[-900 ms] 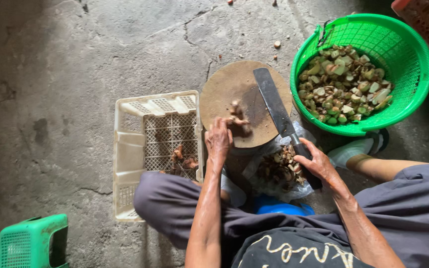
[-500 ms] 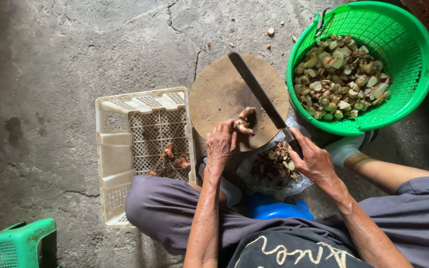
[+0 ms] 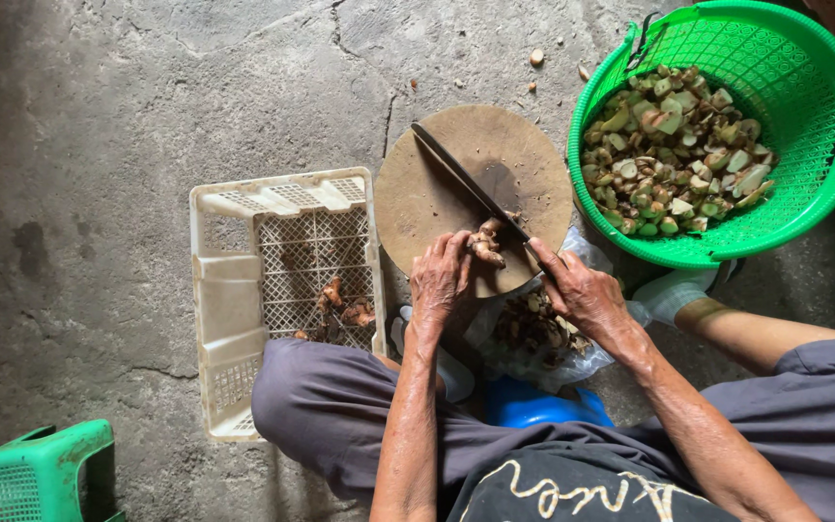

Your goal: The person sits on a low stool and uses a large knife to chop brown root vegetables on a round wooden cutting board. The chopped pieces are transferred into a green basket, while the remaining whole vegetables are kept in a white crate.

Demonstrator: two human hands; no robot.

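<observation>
A round wooden chopping board [image 3: 437, 184] lies on the concrete floor. My left hand [image 3: 440, 280] pins a knobbly brown root [image 3: 484, 243] against the board's near edge. My right hand [image 3: 582, 293] grips the handle of a long dark cleaver [image 3: 466, 179], whose blade lies diagonally across the board and meets the root. Under my hands a clear plastic bag [image 3: 533, 333] holds more roots.
A green plastic basket [image 3: 823, 145] of cut pieces stands at the right. A white slatted crate [image 3: 234, 290] with a few roots sits at the left by my knee. A green stool [image 3: 36, 474] is at the bottom left. Small scraps [image 3: 536, 58] lie beyond the board.
The cleaver has swung down from a raised position beside the basket to lie across the board on the root. My left hand has settled the root at the board's near edge.
</observation>
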